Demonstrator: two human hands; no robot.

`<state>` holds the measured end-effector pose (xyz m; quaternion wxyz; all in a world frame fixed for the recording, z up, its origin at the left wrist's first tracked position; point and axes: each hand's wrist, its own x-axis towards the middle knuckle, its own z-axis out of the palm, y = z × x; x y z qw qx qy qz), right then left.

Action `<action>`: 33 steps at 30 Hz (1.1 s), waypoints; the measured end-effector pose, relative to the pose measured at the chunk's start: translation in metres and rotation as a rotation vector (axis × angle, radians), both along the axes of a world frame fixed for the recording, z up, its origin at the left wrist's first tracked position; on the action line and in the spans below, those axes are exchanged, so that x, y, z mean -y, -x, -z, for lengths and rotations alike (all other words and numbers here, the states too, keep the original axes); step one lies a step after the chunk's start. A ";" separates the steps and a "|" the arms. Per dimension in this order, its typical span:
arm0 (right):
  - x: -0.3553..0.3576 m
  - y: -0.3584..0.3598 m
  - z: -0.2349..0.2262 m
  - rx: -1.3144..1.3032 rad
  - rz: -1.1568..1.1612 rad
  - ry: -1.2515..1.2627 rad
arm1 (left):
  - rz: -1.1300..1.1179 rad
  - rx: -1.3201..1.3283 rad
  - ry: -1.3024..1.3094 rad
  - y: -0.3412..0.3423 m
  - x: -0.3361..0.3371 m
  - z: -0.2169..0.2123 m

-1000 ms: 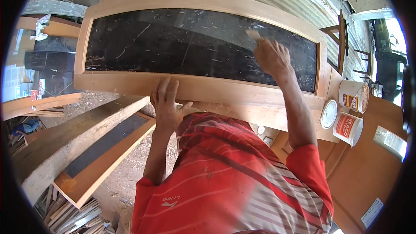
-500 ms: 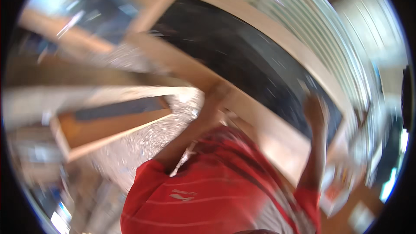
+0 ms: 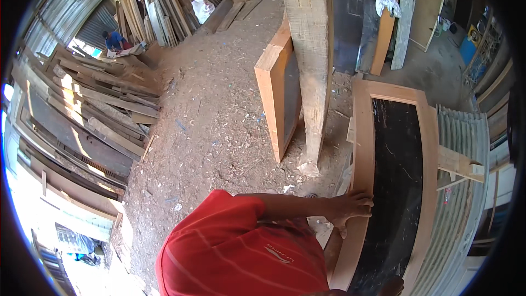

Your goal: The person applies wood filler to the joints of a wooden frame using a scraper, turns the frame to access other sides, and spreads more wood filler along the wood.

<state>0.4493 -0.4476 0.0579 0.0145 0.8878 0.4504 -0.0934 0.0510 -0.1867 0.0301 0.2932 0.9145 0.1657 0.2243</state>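
Observation:
A long wooden frame (image 3: 361,137) with a dark inset panel (image 3: 397,186) lies at the right, running away from me. My left hand (image 3: 352,208) grips its left rail, with the fingers curled over the top towards the panel and the thumb down the outer side. My right hand (image 3: 392,286) shows only as a dark part at the lower edge, over the near end of the panel. Its fingers are not clear, and whether it holds anything cannot be seen.
A thick timber post (image 3: 312,66) stands ahead, with a smaller framed panel (image 3: 278,93) leaning by it. Corrugated sheets (image 3: 457,208) lie right of the frame. Wood scraps litter the ground (image 3: 213,115). Plank stacks (image 3: 104,109) line the left, where another person (image 3: 114,41) is at work.
The view has swung left and cleared of blur, so the frame now stands at the right. My left hand stays on its rail. My right hand, earlier over the panel, is mostly out of view.

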 end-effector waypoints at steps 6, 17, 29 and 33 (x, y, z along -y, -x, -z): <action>0.018 0.001 0.005 -0.056 -0.004 -0.041 | -0.019 -0.023 0.002 -0.004 0.007 0.000; 0.030 -0.005 0.008 -0.131 -0.003 -0.098 | -0.002 -0.046 -0.030 -0.006 0.005 0.002; 0.038 -0.012 0.007 -0.213 0.025 -0.087 | -0.028 -0.080 0.008 -0.003 0.006 -0.002; 0.063 -0.014 0.000 -0.257 0.045 -0.070 | 0.011 -0.108 0.043 -0.005 0.015 -0.004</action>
